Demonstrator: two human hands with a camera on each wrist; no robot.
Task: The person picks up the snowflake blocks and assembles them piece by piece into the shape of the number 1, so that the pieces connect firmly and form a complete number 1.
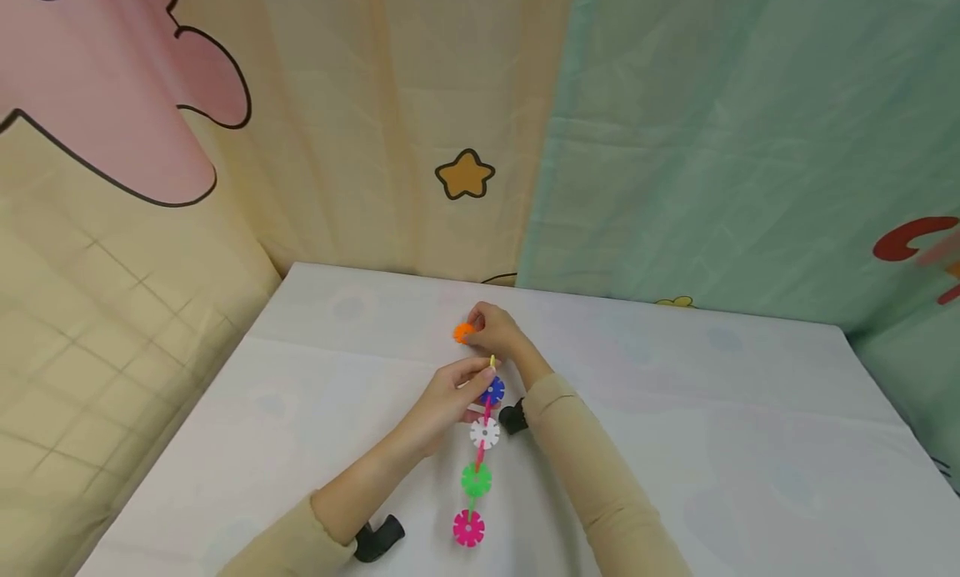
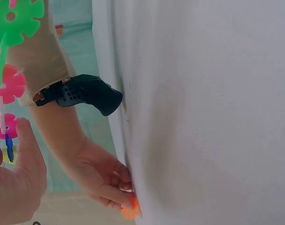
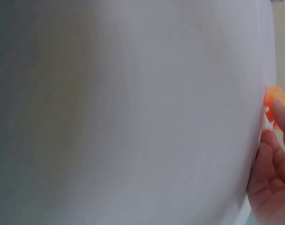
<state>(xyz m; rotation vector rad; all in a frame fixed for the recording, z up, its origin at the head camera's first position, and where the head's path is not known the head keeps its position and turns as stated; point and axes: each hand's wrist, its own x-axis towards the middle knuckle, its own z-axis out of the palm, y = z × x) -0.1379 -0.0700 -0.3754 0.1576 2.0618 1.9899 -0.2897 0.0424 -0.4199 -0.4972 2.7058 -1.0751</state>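
Note:
My left hand (image 1: 442,393) pinches the upper end of a chain of notched plastic discs, by the blue disc (image 1: 495,390) and a yellow disc (image 1: 492,361) seen edge-on. Below hang a white disc (image 1: 485,434), a green disc (image 1: 476,480) and, lowest, a pink disc (image 1: 468,529), with pink and green discs edge-on between them. Farther out, my right hand (image 1: 498,333) pinches a separate orange disc (image 1: 461,333) between thumb and fingers. In the right wrist view, the orange disc (image 3: 275,99) is close over the white surface, the thumb covering part of it.
A white-covered table (image 1: 720,444) spreads beneath both arms. Black wrist-worn devices (image 1: 378,539) show at both sleeves. Patterned curtains (image 1: 675,143) hang behind the table's far edge and along its left side.

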